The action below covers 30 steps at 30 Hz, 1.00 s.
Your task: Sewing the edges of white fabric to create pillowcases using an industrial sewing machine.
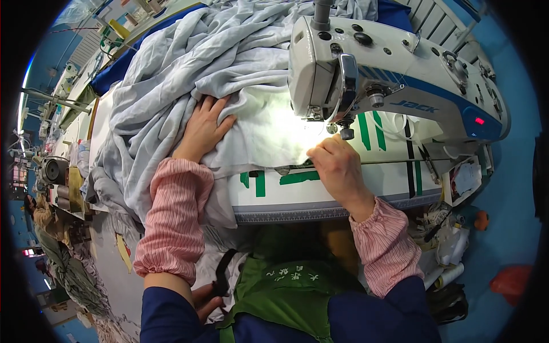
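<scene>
A large sheet of pale grey fabric (260,126) lies in heavy folds over the sewing machine table, with its smoother part under the bright lamp by the needle. My left hand (207,127) rests flat on it, fingers spread, left of the machine head. My right hand (338,167) is closed in a pinch at the fabric's near right edge, just in front of the presser foot area. Glare and my fingers hide the exact grip and the stitching point. The white and blue sewing machine (394,80) stands over the right side of the fabric.
A grey ruler strip (291,214) runs along the table's front edge. Green tape (298,178) marks the white top. Tweezers (429,163) lie at right beside a small open box (464,180). Piled garments (74,266) and other machines stand left. A red bag (510,284) sits on the floor.
</scene>
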Each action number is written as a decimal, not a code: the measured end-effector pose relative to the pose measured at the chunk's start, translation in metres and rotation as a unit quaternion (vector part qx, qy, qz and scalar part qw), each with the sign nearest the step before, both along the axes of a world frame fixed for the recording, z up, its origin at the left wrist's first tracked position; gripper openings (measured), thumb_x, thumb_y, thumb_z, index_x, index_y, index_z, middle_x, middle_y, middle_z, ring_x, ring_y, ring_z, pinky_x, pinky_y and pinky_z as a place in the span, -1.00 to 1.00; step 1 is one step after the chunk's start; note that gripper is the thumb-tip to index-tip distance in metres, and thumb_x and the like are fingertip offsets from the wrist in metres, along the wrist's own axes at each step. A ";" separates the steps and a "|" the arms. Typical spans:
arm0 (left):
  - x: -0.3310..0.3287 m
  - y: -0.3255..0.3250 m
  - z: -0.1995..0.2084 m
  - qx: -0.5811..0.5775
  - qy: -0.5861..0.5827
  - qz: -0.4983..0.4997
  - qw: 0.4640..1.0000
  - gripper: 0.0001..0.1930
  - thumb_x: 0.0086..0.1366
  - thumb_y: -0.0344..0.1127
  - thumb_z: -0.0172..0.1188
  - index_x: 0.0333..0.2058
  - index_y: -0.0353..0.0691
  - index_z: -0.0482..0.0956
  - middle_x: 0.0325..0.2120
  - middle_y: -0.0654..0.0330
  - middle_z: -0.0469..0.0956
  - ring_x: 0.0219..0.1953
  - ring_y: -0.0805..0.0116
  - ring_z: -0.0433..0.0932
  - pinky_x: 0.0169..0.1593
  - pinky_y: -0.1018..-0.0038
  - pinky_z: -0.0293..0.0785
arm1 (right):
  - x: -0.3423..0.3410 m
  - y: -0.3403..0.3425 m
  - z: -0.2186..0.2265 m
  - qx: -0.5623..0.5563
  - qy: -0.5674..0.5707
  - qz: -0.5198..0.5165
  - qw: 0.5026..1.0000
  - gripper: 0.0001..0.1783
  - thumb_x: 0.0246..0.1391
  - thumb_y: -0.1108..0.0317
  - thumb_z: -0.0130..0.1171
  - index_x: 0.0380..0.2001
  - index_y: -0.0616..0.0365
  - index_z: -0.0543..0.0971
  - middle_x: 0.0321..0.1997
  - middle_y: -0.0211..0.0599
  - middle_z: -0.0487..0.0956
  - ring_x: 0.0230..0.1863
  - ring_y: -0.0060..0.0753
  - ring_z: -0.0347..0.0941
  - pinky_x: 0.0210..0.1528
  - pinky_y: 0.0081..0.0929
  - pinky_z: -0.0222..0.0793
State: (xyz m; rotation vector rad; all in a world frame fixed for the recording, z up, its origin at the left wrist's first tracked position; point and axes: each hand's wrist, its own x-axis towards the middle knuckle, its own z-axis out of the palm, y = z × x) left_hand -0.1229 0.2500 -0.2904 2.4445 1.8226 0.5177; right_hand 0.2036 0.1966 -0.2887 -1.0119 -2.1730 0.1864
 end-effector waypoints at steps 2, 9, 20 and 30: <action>-0.002 0.010 -0.001 0.014 0.005 -0.001 1.000 -0.42 0.27 0.02 0.14 0.20 -0.12 0.38 0.14 -0.16 0.31 0.08 -0.23 0.35 0.17 0.11 0.31 | -0.001 0.005 0.002 -0.020 -0.015 -0.011 1.000 -0.85 -0.13 0.53 0.31 -0.42 0.09 0.61 -0.45 -0.35 0.48 -0.33 -0.25 0.47 -0.32 -0.34 0.42; -0.003 0.017 -0.012 0.010 -0.020 0.026 0.999 -0.46 0.26 0.02 0.18 0.10 -0.19 0.45 -0.01 -0.23 0.43 -0.01 -0.27 0.44 0.07 0.08 0.38 | 0.001 -0.006 -0.001 -0.002 -0.062 -0.029 0.998 -0.83 0.00 0.46 0.20 -0.29 0.04 0.64 -0.29 -0.35 0.51 -0.24 -0.25 0.50 -0.19 -0.33 0.43; 0.073 -0.176 0.043 0.128 -0.137 -0.272 0.944 -0.87 0.00 -0.49 0.35 -0.48 -0.23 0.55 -0.52 0.14 0.51 -0.51 0.14 0.50 -0.49 0.32 0.41 | 0.132 -0.212 0.024 -0.408 0.060 0.125 0.902 -0.76 -0.03 0.43 0.25 -0.24 0.27 0.64 -0.18 -0.16 0.63 -0.13 -0.12 0.53 -0.08 -0.27 0.45; 0.097 -0.274 0.032 -0.482 -0.049 -0.239 0.841 -0.59 0.18 -0.09 0.26 -0.19 -0.38 0.58 -0.33 -0.06 0.57 -0.29 -0.05 0.58 -0.21 0.17 0.48 | 0.107 -0.225 0.002 -0.477 -0.144 0.149 0.854 -0.60 0.04 0.18 0.18 -0.15 0.26 0.58 -0.13 -0.10 0.58 -0.07 -0.02 0.49 0.00 -0.23 0.41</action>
